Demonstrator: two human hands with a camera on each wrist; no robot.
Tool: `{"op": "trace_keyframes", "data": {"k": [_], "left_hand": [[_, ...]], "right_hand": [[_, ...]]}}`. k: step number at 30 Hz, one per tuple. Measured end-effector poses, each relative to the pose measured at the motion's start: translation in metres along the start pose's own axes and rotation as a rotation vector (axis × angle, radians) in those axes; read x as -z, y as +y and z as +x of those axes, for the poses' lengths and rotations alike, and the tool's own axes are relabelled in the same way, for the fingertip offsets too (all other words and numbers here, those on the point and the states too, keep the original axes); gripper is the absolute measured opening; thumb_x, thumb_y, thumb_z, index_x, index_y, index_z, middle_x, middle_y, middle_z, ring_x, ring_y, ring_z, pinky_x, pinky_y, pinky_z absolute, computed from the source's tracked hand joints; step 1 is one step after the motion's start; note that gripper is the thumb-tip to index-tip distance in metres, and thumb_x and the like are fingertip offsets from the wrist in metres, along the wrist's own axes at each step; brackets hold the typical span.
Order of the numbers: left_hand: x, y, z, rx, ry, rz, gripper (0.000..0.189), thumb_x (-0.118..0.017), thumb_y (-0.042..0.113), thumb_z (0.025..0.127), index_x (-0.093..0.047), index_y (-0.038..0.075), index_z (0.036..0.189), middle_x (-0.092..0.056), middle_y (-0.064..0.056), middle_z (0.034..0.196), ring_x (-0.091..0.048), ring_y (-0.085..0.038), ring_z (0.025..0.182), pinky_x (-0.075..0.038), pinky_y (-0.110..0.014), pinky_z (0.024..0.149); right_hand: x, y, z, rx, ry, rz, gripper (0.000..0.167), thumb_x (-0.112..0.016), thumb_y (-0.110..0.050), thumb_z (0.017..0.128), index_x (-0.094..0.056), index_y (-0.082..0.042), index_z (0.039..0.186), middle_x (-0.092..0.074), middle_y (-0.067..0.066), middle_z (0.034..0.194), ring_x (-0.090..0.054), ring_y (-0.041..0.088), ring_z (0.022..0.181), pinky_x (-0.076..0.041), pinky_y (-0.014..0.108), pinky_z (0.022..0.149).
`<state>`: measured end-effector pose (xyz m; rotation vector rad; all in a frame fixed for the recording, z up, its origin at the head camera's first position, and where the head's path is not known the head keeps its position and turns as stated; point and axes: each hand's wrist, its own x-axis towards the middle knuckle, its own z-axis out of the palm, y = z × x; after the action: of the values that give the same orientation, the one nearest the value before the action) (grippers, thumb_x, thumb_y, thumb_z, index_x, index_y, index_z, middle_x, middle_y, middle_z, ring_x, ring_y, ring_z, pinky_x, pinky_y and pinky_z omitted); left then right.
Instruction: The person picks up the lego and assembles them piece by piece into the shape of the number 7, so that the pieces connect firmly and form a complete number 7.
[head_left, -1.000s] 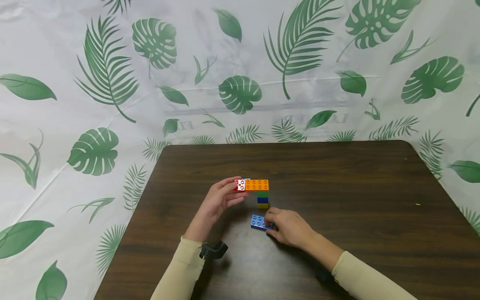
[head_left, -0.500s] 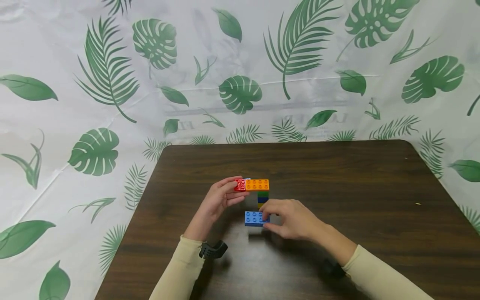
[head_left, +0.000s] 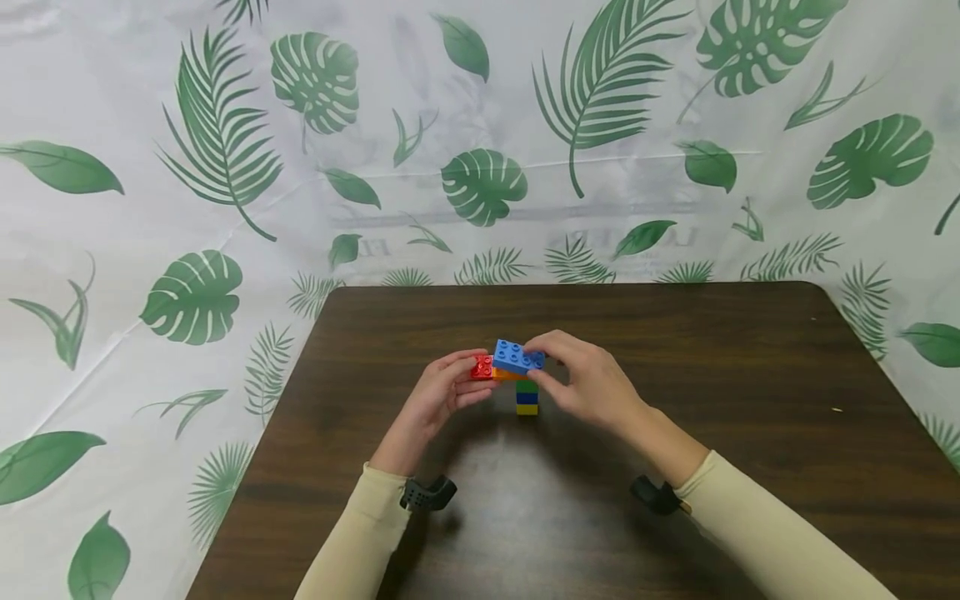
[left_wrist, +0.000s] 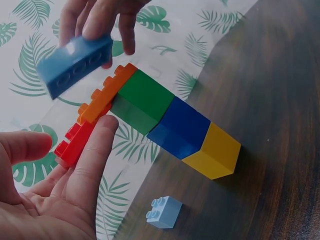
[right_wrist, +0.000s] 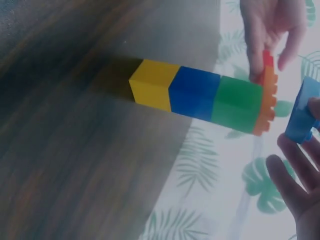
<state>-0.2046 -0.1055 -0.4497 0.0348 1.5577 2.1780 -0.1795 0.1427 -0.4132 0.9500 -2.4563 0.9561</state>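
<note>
My left hand (head_left: 438, 396) holds the red toy brick (head_left: 483, 367) at the left end of an orange brick (left_wrist: 107, 95). The orange brick lies across the top of a tower of green (left_wrist: 144, 102), dark blue (left_wrist: 180, 127) and yellow (left_wrist: 214, 150) bricks, standing on the table. My right hand (head_left: 592, 375) pinches a blue eight-stud brick (head_left: 513, 357) by its right end. That brick hangs tilted just above the orange one, apart from it in both wrist views, and hides most of it in the head view.
A small light-blue brick (left_wrist: 165, 212) stands on the dark wooden table (head_left: 675, 375) beside the tower, hidden in the head view. A white leaf-print sheet (head_left: 480, 125) hangs behind the table. Black bands (head_left: 427, 493) circle both wrists.
My right hand has lifted the blue brick off the table and carried it up and away from me to above the orange brick. My left hand has stayed at the red brick.
</note>
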Motion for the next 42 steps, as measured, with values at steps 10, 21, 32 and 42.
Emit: {"op": "trace_keyframes", "data": {"k": [10, 21, 32, 42], "left_hand": [[-0.001, 0.002, 0.003, 0.001, -0.010, 0.006, 0.043, -0.051, 0.028, 0.103, -0.052, 0.000, 0.136, -0.065, -0.020, 0.123, -0.069, -0.031, 0.100, -0.054, -0.038, 0.084], [-0.001, 0.002, 0.002, -0.019, -0.028, 0.015, 0.048, -0.047, 0.036, 0.104, -0.052, -0.002, 0.131, -0.067, -0.020, 0.118, -0.070, -0.031, 0.098, -0.051, -0.043, 0.088], [-0.003, 0.005, 0.003, -0.018, -0.041, 0.022, 0.047, -0.046, 0.032, 0.104, -0.053, -0.007, 0.129, -0.068, -0.021, 0.112, -0.070, -0.030, 0.096, -0.051, -0.043, 0.087], [-0.006, 0.006, 0.003, -0.008, -0.024, 0.025, 0.045, -0.059, 0.029, 0.100, -0.052, -0.005, 0.128, -0.070, -0.016, 0.107, -0.072, -0.028, 0.092, -0.049, -0.046, 0.088]], "right_hand": [[-0.016, 0.007, 0.014, -0.013, -0.006, -0.027, 0.033, -0.076, -0.016, 0.087, -0.065, -0.015, 0.118, -0.063, -0.003, 0.116, -0.063, 0.013, 0.098, -0.055, 0.035, 0.085], [-0.027, 0.007, 0.019, 0.045, -0.019, -0.005, 0.032, -0.077, -0.015, 0.086, -0.066, -0.014, 0.116, -0.063, -0.003, 0.114, -0.062, 0.015, 0.091, -0.056, 0.032, 0.080], [-0.031, 0.007, 0.020, 0.073, -0.018, -0.022, 0.033, -0.077, -0.018, 0.087, -0.066, -0.015, 0.118, -0.062, -0.004, 0.116, -0.060, 0.011, 0.097, -0.054, 0.034, 0.081], [-0.032, 0.008, 0.020, -0.149, -0.063, 0.106, 0.036, -0.069, -0.035, 0.093, -0.064, -0.016, 0.123, -0.064, -0.004, 0.116, -0.063, 0.014, 0.096, -0.054, 0.034, 0.082]]}}
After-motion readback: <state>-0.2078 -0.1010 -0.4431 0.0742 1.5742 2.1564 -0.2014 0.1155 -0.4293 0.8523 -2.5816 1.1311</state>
